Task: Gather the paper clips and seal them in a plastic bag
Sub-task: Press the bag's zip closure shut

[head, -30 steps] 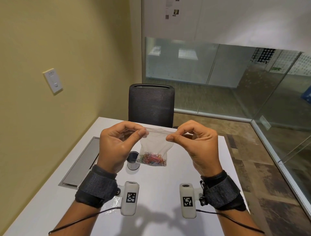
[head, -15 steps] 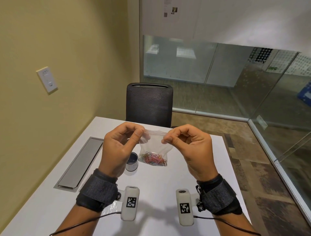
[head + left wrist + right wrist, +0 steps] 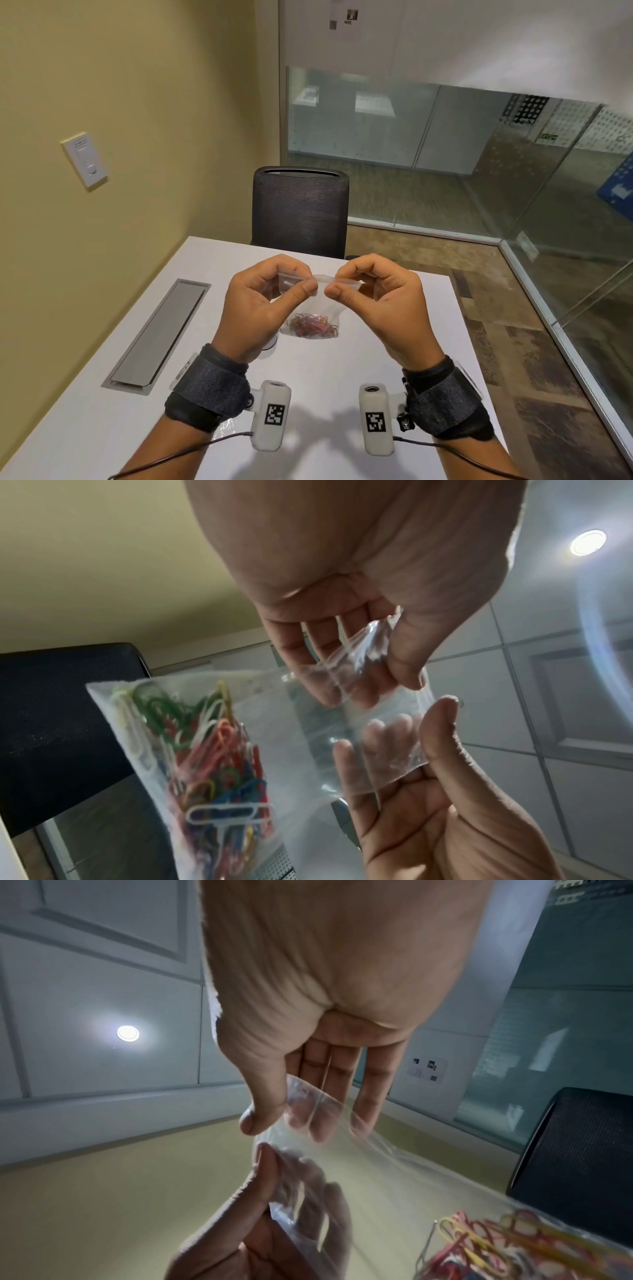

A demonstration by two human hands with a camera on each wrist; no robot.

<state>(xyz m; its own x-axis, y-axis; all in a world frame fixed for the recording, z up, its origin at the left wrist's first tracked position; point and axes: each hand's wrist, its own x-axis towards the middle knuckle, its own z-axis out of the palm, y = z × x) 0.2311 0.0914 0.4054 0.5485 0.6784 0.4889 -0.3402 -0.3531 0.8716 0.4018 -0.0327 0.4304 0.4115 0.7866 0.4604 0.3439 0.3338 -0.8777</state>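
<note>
A small clear plastic bag [image 3: 317, 303] hangs in the air above the white table [image 3: 394, 308], with several coloured paper clips [image 3: 313, 325] bunched at its bottom. My left hand [image 3: 260, 305] pinches the bag's top edge between thumb and fingers. My right hand [image 3: 380, 298] pinches the same edge just to the right, the two thumbs almost touching. In the left wrist view the bag [image 3: 291, 737] stretches between both hands, and the clips [image 3: 205, 764] show green, red, blue, yellow and white. In the right wrist view the bag [image 3: 377, 1164] runs down to the clips [image 3: 486, 1248] at the lower right.
A dark mesh office chair [image 3: 299, 212] stands at the table's far edge. A grey metal cable hatch [image 3: 161, 332] is set into the table on the left. A small round container [image 3: 270, 344] peeks out behind my left wrist. Glass walls lie to the right.
Both hands have slid toward each other along the bag's top edge, so the thumbs now nearly meet. The small container is now mostly hidden behind my left hand.
</note>
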